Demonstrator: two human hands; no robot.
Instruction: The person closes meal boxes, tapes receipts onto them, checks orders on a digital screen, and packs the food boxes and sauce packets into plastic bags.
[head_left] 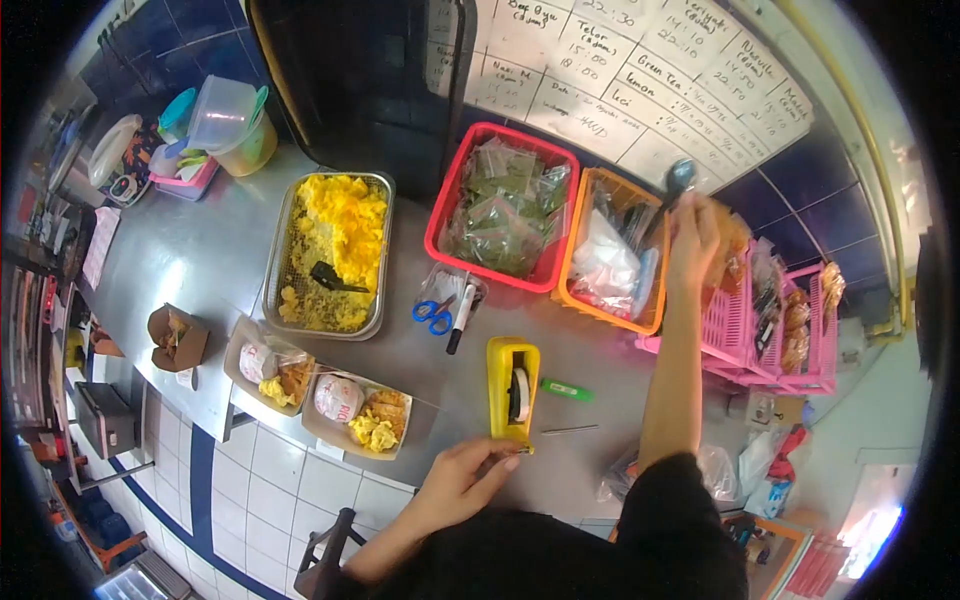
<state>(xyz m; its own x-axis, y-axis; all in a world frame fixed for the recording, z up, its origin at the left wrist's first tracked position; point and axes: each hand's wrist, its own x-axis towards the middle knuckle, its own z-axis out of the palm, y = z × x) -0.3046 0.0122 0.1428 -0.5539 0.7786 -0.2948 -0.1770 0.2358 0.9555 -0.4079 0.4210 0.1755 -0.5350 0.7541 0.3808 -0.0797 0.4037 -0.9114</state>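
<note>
My right hand (695, 228) is raised over the far side of the table, its fingers closed on a dark plastic spoon (680, 178). Below it stands an orange basket (650, 322) holding white packets and dark cutlery. At the near edge, my left hand (470, 478) has its fingers closed at the front end of a yellow tape dispenser (500, 385). Whether a strip of tape is between those fingertips is too small to tell. Beside the dispenser lie a green marker-like stick (567, 389) and a thin metal rod (570, 430).
Two food trays (352, 447) hold wrapped bundles, yellow egg and fried pieces; a brown box (180, 338) is left of them. Behind are a metal pan (285, 318) of yellow food, a red basket (440, 245) of bagged leaves, scissors (433, 316), a marker (460, 320) and pink baskets (725, 335).
</note>
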